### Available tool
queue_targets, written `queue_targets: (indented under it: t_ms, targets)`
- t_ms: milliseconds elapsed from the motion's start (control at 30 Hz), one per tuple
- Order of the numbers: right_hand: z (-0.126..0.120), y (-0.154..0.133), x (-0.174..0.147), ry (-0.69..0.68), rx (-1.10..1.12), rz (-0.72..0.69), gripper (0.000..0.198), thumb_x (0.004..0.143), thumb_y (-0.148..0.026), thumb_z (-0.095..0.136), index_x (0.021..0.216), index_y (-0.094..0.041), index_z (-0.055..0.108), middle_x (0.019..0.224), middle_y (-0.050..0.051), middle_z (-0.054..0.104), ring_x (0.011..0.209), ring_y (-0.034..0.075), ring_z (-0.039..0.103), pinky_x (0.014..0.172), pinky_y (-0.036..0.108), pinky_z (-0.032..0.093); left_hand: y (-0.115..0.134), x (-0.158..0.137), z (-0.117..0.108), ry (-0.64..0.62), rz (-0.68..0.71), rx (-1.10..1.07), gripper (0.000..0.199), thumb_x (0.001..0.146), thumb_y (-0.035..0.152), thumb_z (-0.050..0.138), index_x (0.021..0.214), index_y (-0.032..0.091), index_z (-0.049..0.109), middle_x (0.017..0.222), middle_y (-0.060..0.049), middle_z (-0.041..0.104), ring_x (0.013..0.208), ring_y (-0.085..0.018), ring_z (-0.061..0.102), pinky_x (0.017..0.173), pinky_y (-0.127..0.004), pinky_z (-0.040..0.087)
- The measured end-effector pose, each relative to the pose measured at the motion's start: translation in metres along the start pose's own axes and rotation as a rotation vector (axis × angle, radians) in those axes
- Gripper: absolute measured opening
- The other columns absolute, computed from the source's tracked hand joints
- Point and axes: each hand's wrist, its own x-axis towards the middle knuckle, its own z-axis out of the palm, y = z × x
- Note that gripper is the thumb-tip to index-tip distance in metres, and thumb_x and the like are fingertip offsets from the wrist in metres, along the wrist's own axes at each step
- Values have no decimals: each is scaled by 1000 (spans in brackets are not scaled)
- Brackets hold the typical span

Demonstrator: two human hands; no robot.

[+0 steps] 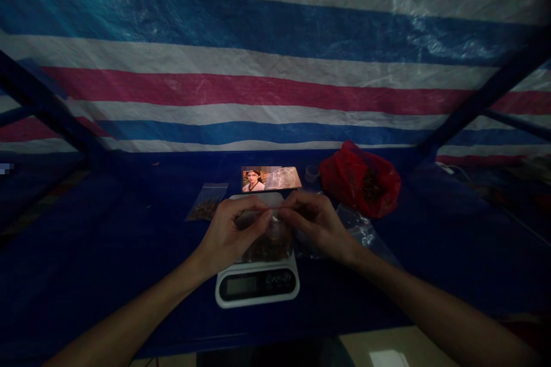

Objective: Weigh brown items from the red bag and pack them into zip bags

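Note:
A clear zip bag (pixel 269 243) with small brown pieces in it is upright over a white digital scale (pixel 259 299). At its top edge, where a thin red line shows, my left hand (pixel 235 229) pinches the left part between thumb and fingers. My right hand (pixel 316 223) pinches the same edge just to the right, the fingertips of both hands close together. The scale's dark display faces me, its digits too dim to read. Whether the bag's bottom rests fully on the scale I cannot tell.
Left of the scale lies another filled zip bag (pixel 207 202). A phone (pixel 271 179) with a lit screen stands behind it. To the right are a red plastic bag (pixel 360 180) of brown pieces, a small clear cup (pixel 312 172) and clear empty bags (pixel 364 229). Blue metal posts flank the blue shelf.

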Motion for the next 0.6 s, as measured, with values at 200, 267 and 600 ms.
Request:
queue_targets:
  t_ms: [200,267,600]
  targets:
    - [-5,2,0,-15,-137,-69,36,90,-48,76,72,-17,71,63,1,68,56,13,61,54,25,46,1,-1,0,-38,-21,3,24,96,36,67,83,19,78,70,-2,75,62,-14,67,59,-24,50]
    - [-11,-2,4,-8,-112,-72,35,95,-49,70,82,-17,75,67,3,71,57,14,63,54,26,49,0,3,-4,14,-69,-67,23,93,39,70,85,19,78,70,-3,76,60,-15,68,56,-24,50]
    - [-194,-56,16,100,-1060,214,22,87,-19,62,66,-16,69,59,3,67,53,15,57,55,28,40,-45,29,-96,142,-324,-40,34,80,51,78,77,19,68,59,2,63,50,-13,55,49,-22,41]
